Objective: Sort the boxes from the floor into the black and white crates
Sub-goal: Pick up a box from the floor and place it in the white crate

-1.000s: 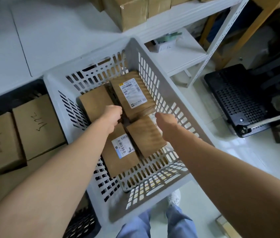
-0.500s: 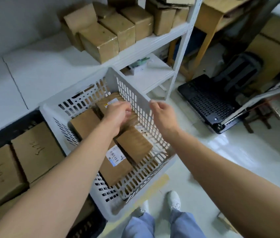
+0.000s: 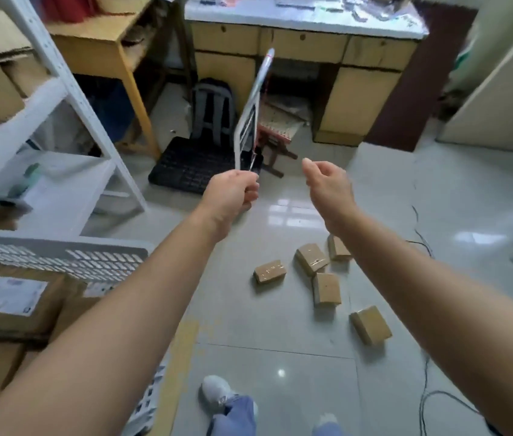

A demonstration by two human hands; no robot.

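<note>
Several small brown cardboard boxes lie scattered on the tiled floor, among them one (image 3: 270, 271) at the left, one (image 3: 326, 289) in the middle and one (image 3: 371, 324) nearest me. The white crate (image 3: 60, 256) stands at my lower left and holds brown boxes, one with a white label (image 3: 12, 295). Both arms reach forward in the air above the floor. My left hand (image 3: 233, 191) has its fingers curled shut with nothing seen in it. My right hand (image 3: 327, 184) is loosely open and holds nothing. I cannot make out the black crate.
A hand trolley with a black platform (image 3: 192, 165) and an upright pale handle (image 3: 253, 111) stands just beyond my left hand. A white shelf rack (image 3: 69, 80) with boxes is at the left. A desk (image 3: 305, 42), a backpack (image 3: 214, 105) and floor cables (image 3: 425, 401) are nearby.
Both hands have come out of the white crate and now hang over the floor. The view has swung right, from the crate to the boxes scattered on the floor.
</note>
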